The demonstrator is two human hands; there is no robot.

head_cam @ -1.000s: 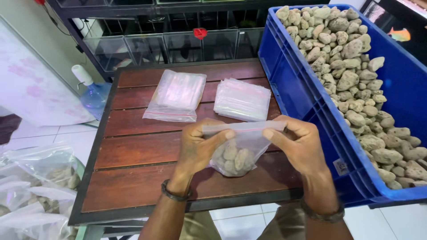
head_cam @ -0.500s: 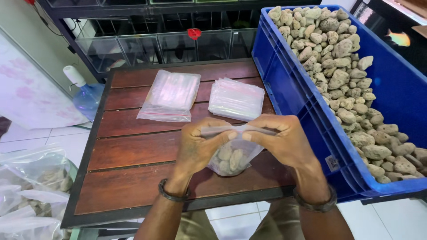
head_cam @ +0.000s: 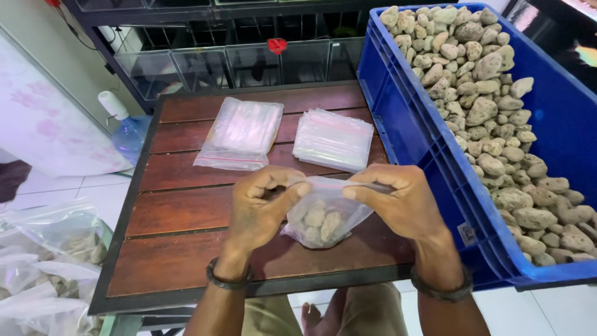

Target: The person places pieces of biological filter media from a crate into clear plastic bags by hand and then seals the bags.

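Here, the left hand [head_cam: 261, 208] and right hand [head_cam: 398, 202] each pinch the top edge of a small clear plastic zip bag of pale porous stones [head_cam: 320, 218], held just above the dark slatted wooden table [head_cam: 186, 211]. If the strip is pressed unevenly, the seal could gape and stones spill. Two stacks of empty clear bags [head_cam: 333, 138] lie beyond; a blue plastic crate of stones [head_cam: 398, 112] sits to the right.

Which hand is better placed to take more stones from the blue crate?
The right hand, probably: it is beside the blue crate of stones. The left hand also pinches the small bag, farther away.
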